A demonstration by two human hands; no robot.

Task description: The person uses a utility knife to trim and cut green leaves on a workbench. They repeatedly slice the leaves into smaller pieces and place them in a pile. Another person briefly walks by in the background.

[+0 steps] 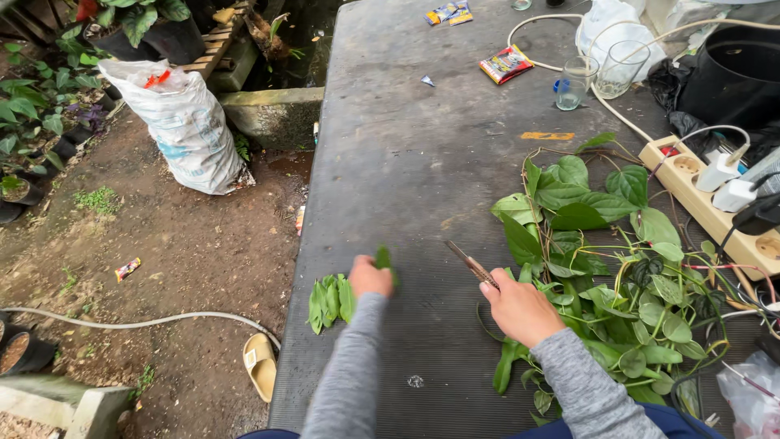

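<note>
1. Left hand (pixel 370 278): fingers closed on a single green leaf (pixel 383 258), held just above the dark ribbed table (pixel 406 162). The leaf's long axis runs roughly upright in the frame, its free end pointing away from the person.

2. Small pile of cut leaves (pixel 329 301): lies on the table touching the left hand's outer side. The leaves lie side by side, long axes parallel, tips toward the near-left edge (an arrangement that, by judgement, keeps trimmed pieces sorted apart from the uncut stock).

3. Right hand (pixel 520 309): clamped around the handle of a slim cutting tool (pixel 471 265), probably scissors or a knife; which one cannot be told. Its long axis slants up and to the left, tip aimed toward the left hand, likely so the tool meets the held leaf between the two hands.

4. Heap of leafy vines (pixel 601 268): spreads across the table's right side, under and beyond the right wrist, within easy reach.

5. Background: power strip (pixel 691 183) with plugs at the right edge; two glasses (pixel 597 73) far up the table; a white sack (pixel 183 122), a hose (pixel 138 323) and a sandal (pixel 262 366) on the earth to the left.
</note>
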